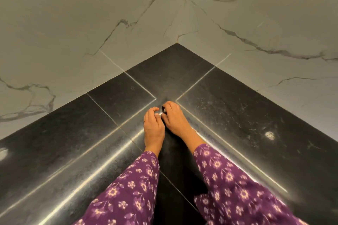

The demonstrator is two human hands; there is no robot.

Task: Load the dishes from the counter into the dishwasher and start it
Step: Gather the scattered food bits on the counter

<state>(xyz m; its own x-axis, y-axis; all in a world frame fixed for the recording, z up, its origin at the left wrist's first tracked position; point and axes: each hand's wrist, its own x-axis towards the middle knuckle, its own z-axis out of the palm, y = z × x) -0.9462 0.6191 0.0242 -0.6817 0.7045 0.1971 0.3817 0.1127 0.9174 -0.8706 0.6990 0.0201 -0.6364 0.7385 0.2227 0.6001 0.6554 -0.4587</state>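
In the angle of a black stone counter (237, 115), two hands are held close together, knuckles up, above the polished surface. The left hand (154, 128) and the right hand (176, 121) are shown with fingers curled inward and fingertips met; whether anything small is pinched between them cannot be told. The wrists are covered by a purple flowered left sleeve (128, 188) and right sleeve (237, 188).

The counter's back edges are drawn as two straight lines against the left wall (73, 23) and the right wall (256, 14), both of veined grey marble, and are joined at a sharp point well beyond the fingertips. Two pale seams (142, 86) are run from those walls inward to the spot where the hands are placed. From there bright streaks (82, 155) are carried off toward the lower left and lower right; whether the counter's front edge is marked by them cannot be told.

Broad stretches of dark stone are left on either side of the hands and between the fingertips and the wall corner. A pale spot (269, 135) is seen on the stone well to the right. Where the dishes and the dishwasher stand cannot be told from this view.
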